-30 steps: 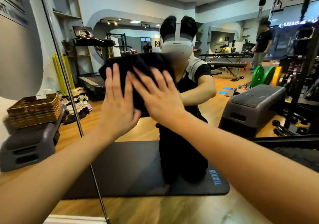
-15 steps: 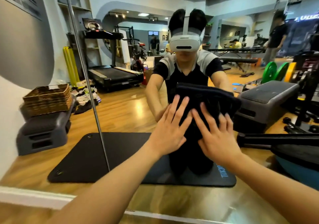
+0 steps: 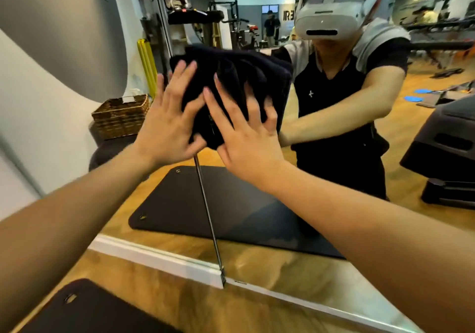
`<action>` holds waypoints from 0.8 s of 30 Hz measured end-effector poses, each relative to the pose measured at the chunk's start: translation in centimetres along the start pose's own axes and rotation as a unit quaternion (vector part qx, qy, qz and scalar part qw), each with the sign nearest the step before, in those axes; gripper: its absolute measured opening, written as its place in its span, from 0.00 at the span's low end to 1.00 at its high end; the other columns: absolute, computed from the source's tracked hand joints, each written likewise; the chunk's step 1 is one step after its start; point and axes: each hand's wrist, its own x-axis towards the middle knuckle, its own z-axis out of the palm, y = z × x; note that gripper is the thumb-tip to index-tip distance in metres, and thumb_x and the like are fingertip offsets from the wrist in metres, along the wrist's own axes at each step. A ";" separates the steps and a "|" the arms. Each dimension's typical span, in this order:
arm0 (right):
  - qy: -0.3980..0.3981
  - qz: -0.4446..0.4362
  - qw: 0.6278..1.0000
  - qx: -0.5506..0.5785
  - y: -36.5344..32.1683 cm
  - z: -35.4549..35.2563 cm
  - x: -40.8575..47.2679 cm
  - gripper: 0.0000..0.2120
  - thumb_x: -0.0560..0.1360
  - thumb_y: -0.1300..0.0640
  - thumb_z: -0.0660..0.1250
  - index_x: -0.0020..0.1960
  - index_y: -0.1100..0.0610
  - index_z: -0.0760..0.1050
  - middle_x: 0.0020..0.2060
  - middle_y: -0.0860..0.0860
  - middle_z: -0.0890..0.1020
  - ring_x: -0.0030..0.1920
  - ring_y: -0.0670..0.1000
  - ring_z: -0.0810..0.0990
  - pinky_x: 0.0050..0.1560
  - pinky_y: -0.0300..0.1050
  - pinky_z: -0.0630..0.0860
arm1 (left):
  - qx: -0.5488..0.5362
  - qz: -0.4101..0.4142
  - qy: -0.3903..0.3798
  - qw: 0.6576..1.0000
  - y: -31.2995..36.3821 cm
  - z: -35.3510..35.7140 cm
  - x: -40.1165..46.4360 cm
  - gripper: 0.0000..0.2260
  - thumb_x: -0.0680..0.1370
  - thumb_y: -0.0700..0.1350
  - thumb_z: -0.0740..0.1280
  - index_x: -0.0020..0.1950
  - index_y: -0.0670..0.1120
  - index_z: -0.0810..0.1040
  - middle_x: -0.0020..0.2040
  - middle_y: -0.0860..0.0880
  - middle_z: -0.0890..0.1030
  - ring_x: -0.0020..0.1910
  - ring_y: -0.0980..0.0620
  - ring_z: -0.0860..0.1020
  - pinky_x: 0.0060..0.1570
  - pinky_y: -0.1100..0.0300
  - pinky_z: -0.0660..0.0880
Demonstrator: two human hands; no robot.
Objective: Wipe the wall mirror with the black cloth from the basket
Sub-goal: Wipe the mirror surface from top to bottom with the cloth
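Observation:
A folded black cloth (image 3: 239, 81) lies flat against the wall mirror (image 3: 282, 250), right at a vertical metal strip (image 3: 208, 217) in the glass. My left hand (image 3: 164, 132) presses on the cloth's left part with its fingers spread. My right hand (image 3: 246, 140) presses on the lower right part, fingers spread and slightly curled into the fabric. Both arms reach forward from the bottom corners. The mirror shows my own reflection with a white headset, pushing back on the cloth.
A wicker basket (image 3: 120, 117) sits at the left on a dark step block. A white baseboard (image 3: 159, 258) runs under the mirror. A black mat (image 3: 84, 309) lies on the wooden floor at the bottom left. Gym machines and people show in the reflection.
Both hands slid the cloth across the glass: from up left down to the right, and now back up and left onto the metal strip. The view has come closer to the mirror.

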 end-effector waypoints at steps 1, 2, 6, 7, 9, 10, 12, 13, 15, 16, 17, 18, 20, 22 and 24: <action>0.005 -0.001 1.000 0.000 -0.3 0.2 0.1 0.37 0.75 0.47 0.55 0.83 0.51 0.54 0.82 0.51 0.58 0.78 0.61 0.52 0.76 0.62 0.51 | -0.017 -0.009 0.007 1.000 0.0 0.2 0.0 0.29 0.79 0.54 0.60 0.77 0.44 0.60 0.78 0.30 0.54 0.79 0.28 0.52 0.73 0.28 0.54; 0.010 -0.003 1.000 -0.002 -0.5 0.4 0.0 0.36 0.76 0.47 0.55 0.83 0.51 0.54 0.82 0.51 0.57 0.78 0.61 0.52 0.75 0.62 0.52 | -0.036 -0.021 0.019 0.999 0.2 0.5 -0.2 0.29 0.78 0.51 0.62 0.76 0.43 0.61 0.78 0.29 0.54 0.79 0.27 0.51 0.74 0.28 0.54; 0.006 -0.020 1.000 -0.012 -1.2 1.9 -1.7 0.36 0.77 0.47 0.57 0.83 0.51 0.53 0.82 0.50 0.58 0.76 0.60 0.55 0.75 0.61 0.53 | -0.086 -0.062 0.066 0.992 1.9 3.0 -2.4 0.28 0.76 0.46 0.64 0.74 0.42 0.61 0.75 0.26 0.55 0.77 0.23 0.52 0.75 0.30 0.55; -0.002 -0.032 0.999 -0.007 -1.6 2.3 -2.4 0.35 0.78 0.47 0.54 0.83 0.51 0.53 0.82 0.50 0.58 0.76 0.60 0.56 0.75 0.61 0.53 | -0.089 -0.066 0.068 0.992 2.3 3.6 -3.4 0.29 0.75 0.46 0.65 0.74 0.42 0.61 0.75 0.25 0.55 0.77 0.23 0.52 0.74 0.29 0.55; -0.028 -0.051 0.998 0.000 -2.6 3.5 -4.5 0.33 0.79 0.48 0.48 0.83 0.52 0.53 0.81 0.49 0.59 0.75 0.60 0.56 0.76 0.60 0.51 | -0.093 -0.078 0.057 0.991 3.1 4.9 -6.1 0.33 0.73 0.44 0.68 0.75 0.41 0.59 0.75 0.25 0.54 0.77 0.22 0.51 0.73 0.27 0.55; -0.042 -0.056 0.998 0.000 -3.1 4.2 -5.7 0.32 0.79 0.48 0.47 0.83 0.52 0.53 0.81 0.49 0.60 0.74 0.60 0.57 0.76 0.60 0.50 | -0.094 -0.086 0.047 0.991 3.7 5.6 -7.5 0.35 0.72 0.43 0.69 0.75 0.42 0.59 0.76 0.27 0.52 0.77 0.22 0.50 0.72 0.27 0.55; -0.065 -0.062 0.996 -0.008 -4.0 5.4 -8.1 0.32 0.80 0.48 0.46 0.83 0.51 0.54 0.81 0.47 0.61 0.74 0.59 0.58 0.77 0.59 0.47 | -0.090 -0.100 0.027 0.991 4.9 6.8 -10.0 0.36 0.70 0.42 0.71 0.76 0.42 0.59 0.77 0.32 0.51 0.78 0.23 0.50 0.73 0.27 0.54; -0.073 -0.065 0.995 -0.014 -4.4 6.0 -9.2 0.31 0.80 0.48 0.46 0.83 0.51 0.54 0.80 0.47 0.61 0.74 0.59 0.58 0.77 0.59 0.45 | -0.086 -0.103 0.019 0.991 5.5 7.3 -11.1 0.36 0.70 0.42 0.71 0.75 0.41 0.59 0.77 0.33 0.51 0.78 0.23 0.50 0.74 0.27 0.53; -0.084 -0.070 0.994 -0.024 -5.0 6.9 -11.0 0.31 0.80 0.49 0.49 0.83 0.50 0.55 0.80 0.46 0.58 0.74 0.58 0.59 0.77 0.59 0.44 | -0.085 -0.103 0.007 0.991 6.6 8.0 -12.5 0.33 0.72 0.42 0.70 0.74 0.40 0.61 0.77 0.33 0.51 0.77 0.23 0.50 0.77 0.31 0.49; -0.088 -0.074 0.993 -0.029 -5.1 7.3 -11.7 0.32 0.79 0.49 0.52 0.83 0.50 0.56 0.79 0.46 0.58 0.73 0.57 0.59 0.77 0.59 0.45 | -0.090 -0.105 0.003 0.990 7.2 8.2 -13.1 0.32 0.73 0.43 0.69 0.74 0.40 0.61 0.77 0.32 0.50 0.78 0.24 0.49 0.78 0.33 0.49; -0.092 -0.078 0.992 -0.037 -5.2 7.6 -12.5 0.33 0.78 0.50 0.55 0.83 0.50 0.57 0.79 0.45 0.59 0.73 0.57 0.60 0.77 0.59 0.46 | -0.098 -0.108 -0.001 0.989 7.7 8.3 -13.5 0.31 0.74 0.44 0.69 0.74 0.40 0.61 0.77 0.32 0.50 0.78 0.25 0.48 0.78 0.34 0.49; -0.094 -0.083 0.991 -0.046 -5.1 7.9 -13.1 0.33 0.77 0.50 0.58 0.82 0.50 0.58 0.78 0.45 0.63 0.73 0.57 0.60 0.77 0.58 0.47 | -0.107 -0.110 -0.003 0.988 8.3 8.5 -13.8 0.30 0.75 0.45 0.69 0.74 0.40 0.61 0.77 0.32 0.50 0.78 0.26 0.47 0.78 0.33 0.50; -0.089 -0.092 0.990 -0.055 -4.6 8.2 -14.2 0.33 0.76 0.52 0.63 0.81 0.50 0.63 0.76 0.45 0.69 0.71 0.56 0.62 0.77 0.58 0.47 | -0.116 -0.116 -0.010 0.986 9.3 8.7 -14.2 0.30 0.76 0.46 0.69 0.74 0.39 0.62 0.76 0.31 0.50 0.78 0.25 0.47 0.78 0.34 0.50; -0.073 -0.096 0.991 -0.059 -3.8 8.2 -15.1 0.30 0.77 0.53 0.65 0.79 0.51 0.66 0.73 0.44 0.73 0.70 0.55 0.64 0.77 0.57 0.50 | -0.122 -0.132 -0.021 0.983 10.6 8.8 -14.2 0.31 0.75 0.46 0.70 0.74 0.37 0.62 0.76 0.30 0.50 0.78 0.24 0.46 0.79 0.36 0.49; -0.061 -0.094 0.992 -0.058 -2.6 7.7 -15.9 0.28 0.78 0.54 0.65 0.78 0.51 0.69 0.72 0.44 0.74 0.70 0.55 0.65 0.78 0.57 0.52 | -0.127 -0.142 -0.030 0.981 12.1 9.1 -14.0 0.33 0.74 0.46 0.71 0.74 0.36 0.62 0.76 0.28 0.49 0.78 0.23 0.45 0.79 0.36 0.48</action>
